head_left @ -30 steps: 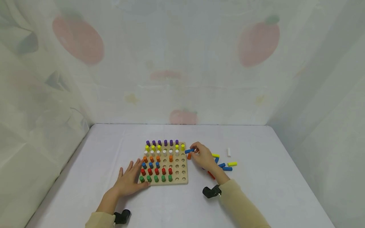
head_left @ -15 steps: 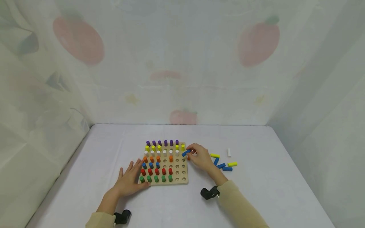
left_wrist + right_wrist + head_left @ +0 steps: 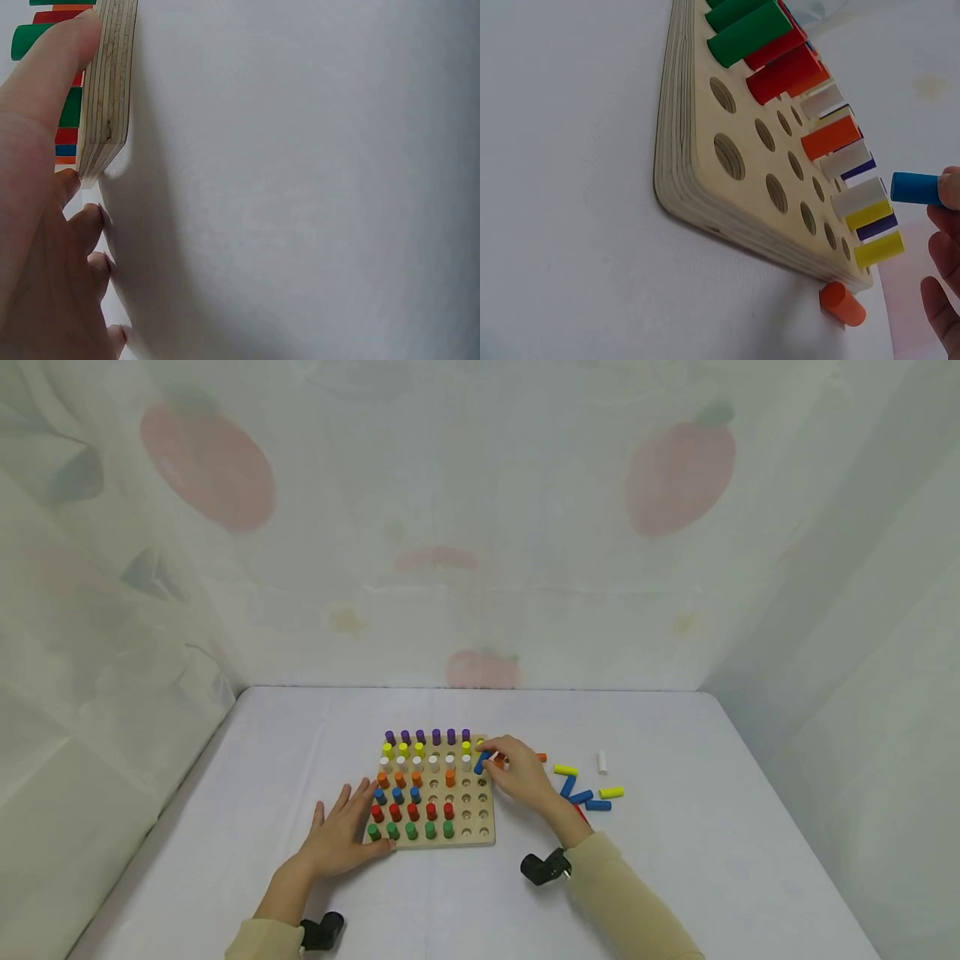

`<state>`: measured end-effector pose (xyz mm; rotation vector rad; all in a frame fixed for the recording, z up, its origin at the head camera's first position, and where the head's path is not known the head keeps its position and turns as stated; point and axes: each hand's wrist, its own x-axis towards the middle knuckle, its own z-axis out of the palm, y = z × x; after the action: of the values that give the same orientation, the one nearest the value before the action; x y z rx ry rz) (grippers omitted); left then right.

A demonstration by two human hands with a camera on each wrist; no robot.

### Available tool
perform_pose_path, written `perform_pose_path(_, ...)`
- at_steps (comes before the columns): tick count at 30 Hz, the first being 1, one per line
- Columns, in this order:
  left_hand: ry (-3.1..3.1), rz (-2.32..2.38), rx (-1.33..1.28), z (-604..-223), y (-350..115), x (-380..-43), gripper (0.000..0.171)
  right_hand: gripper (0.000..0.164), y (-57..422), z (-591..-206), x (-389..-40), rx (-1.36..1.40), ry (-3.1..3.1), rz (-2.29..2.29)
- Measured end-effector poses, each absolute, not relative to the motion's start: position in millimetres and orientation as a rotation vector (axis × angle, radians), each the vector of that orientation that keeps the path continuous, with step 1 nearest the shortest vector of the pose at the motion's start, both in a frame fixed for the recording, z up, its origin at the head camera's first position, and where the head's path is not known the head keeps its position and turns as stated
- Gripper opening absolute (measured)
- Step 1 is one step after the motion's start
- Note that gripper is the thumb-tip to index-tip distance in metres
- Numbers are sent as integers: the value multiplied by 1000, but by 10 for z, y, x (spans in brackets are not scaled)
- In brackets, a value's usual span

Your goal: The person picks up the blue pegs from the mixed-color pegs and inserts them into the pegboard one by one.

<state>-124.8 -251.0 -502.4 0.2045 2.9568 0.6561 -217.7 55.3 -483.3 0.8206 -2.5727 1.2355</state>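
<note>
A wooden pegboard (image 3: 475,841) stands on the white table with rows of purple, yellow, white, orange, blue, red and green pegs; several holes at its right side hold no peg. My right hand (image 3: 525,777) pinches a blue peg (image 3: 480,765) by one end, tilted above the board's right edge. In the right wrist view the free end of this blue peg (image 3: 915,188) points toward the board, apart from it. My left hand (image 3: 337,835) rests along the board's left side, fingers spread, its thumb (image 3: 75,45) touching the front edge.
Loose pegs lie right of the board: yellow (image 3: 611,792), blue (image 3: 597,806), white (image 3: 602,762) and a partly hidden red one (image 3: 581,813). An orange peg (image 3: 844,304) lies beside the board's edge. Hanging cloth (image 3: 480,610) encloses the table's back and sides.
My right hand has moved slightly left with the blue peg, from beside the board to over its right edge. The peg has turned from nearly level to steeply tilted. My left hand stays put.
</note>
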Motion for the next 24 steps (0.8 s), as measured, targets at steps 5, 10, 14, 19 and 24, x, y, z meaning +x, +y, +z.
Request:
perform_pose_path(5,2957,663,202,-5003,-2500,-1242,101,26,499,-4787,-2161,853,-2596,1235)
perform_pose_path(10,2959,652,198,-5016,-2502,-1249,101,31,426,-4753,-2136,841,-2648,1213)
perform_pose_path(14,2963,646,201,-5043,-2512,-1257,101,29,365,-4734,-2112,803,-2687,1251)
perform_pose_path(19,2965,644,203,-5058,-2514,-1264,101,23,302,-4733,-2098,839,-2672,1242)
perform_pose_path(24,2963,642,198,-5046,-2497,-1259,101,19,242,-4732,-2087,860,-2702,1219)
